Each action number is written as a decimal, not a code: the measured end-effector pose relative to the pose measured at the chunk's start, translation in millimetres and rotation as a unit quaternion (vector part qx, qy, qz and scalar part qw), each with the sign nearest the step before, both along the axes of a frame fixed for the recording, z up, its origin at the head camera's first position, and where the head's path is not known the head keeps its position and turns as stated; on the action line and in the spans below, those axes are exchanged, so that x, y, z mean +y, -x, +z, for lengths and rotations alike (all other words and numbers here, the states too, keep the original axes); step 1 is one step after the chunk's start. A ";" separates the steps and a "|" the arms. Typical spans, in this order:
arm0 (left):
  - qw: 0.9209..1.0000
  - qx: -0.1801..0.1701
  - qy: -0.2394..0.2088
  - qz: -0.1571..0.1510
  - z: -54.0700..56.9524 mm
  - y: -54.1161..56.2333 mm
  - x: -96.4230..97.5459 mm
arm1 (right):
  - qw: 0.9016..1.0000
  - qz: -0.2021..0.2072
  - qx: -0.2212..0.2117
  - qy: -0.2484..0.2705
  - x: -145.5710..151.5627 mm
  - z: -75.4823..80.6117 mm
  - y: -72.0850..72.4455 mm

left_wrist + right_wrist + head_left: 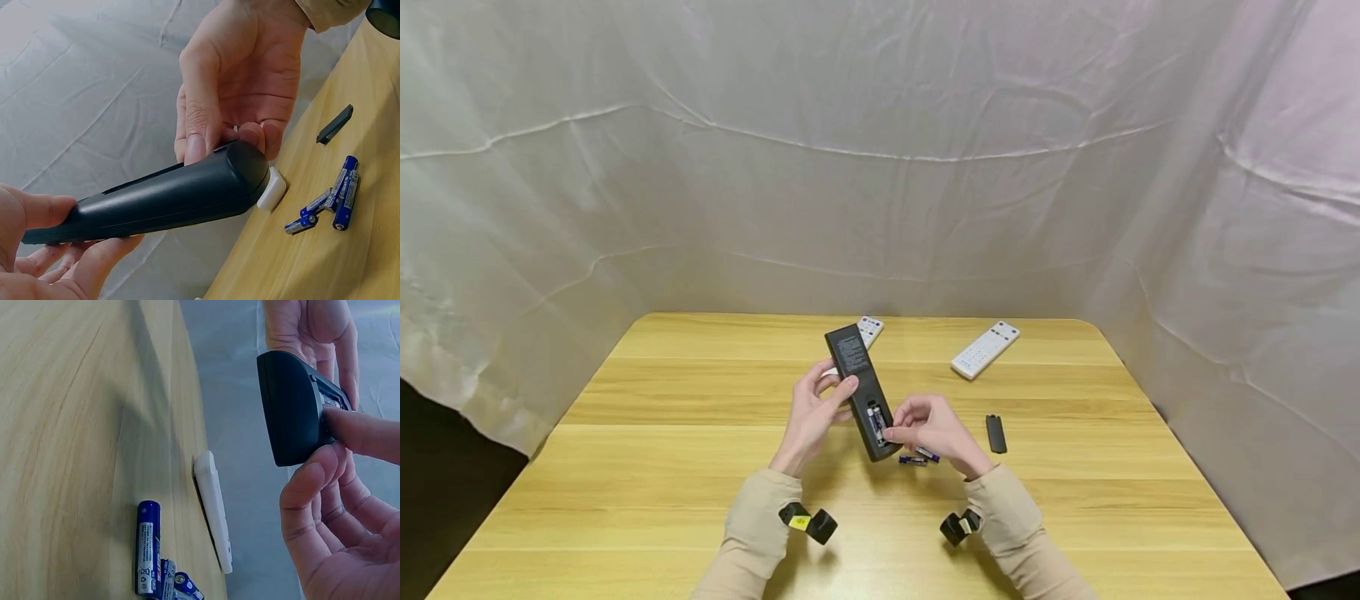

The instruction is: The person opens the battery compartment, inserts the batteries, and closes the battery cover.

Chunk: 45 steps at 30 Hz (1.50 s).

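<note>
1. Head view, and it's the black remote (865, 385) up off the wooden table (700, 467), tilted, its back showing and its battery bay (873, 405) uncovered
2. Left hand (811, 414) has it firmly, thumb across the back, fingers bent round behind
3. Right hand (934, 433) is in close at the lower end, nearly closed, thumb down at the bay, curled fingertips pinching the edge
4. Two seated batteries (875, 418) there, side by side in the bay!
5. Over to the left wrist view: loose blue batteries (347, 190) lie bunched on the wood
6. Black cover (996, 434), flat on the table, right of the right hand
7. Farther back, one white remote (985, 350) in full sight, another white remote (870, 330) partly hidden behind the black one
</note>
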<state>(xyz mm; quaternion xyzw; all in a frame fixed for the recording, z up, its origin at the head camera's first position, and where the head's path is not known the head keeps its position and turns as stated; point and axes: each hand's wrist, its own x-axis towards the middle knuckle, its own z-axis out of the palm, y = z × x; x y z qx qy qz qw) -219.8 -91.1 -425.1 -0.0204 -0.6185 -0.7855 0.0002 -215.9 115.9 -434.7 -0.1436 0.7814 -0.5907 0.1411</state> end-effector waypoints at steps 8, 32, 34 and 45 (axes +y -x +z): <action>1.000 -0.002 0.003 0.015 1.0 -1.4 0.9 | 1.000 0.007 0.015 -0.001 -0.9 1.1 -1.0; 0.999 -0.012 -0.003 0.039 -0.4 -0.8 0.7 | 0.958 -0.072 0.163 -0.225 35.6 -1.1 13.5; 0.999 -0.013 -0.001 0.039 -0.5 -1.1 0.5 | 0.950 -0.091 0.160 -0.251 40.9 -3.3 16.2; 0.999 -0.013 -0.003 0.038 0.4 -1.2 0.1 | 0.920 -0.129 0.159 -0.333 68.6 -3.4 20.6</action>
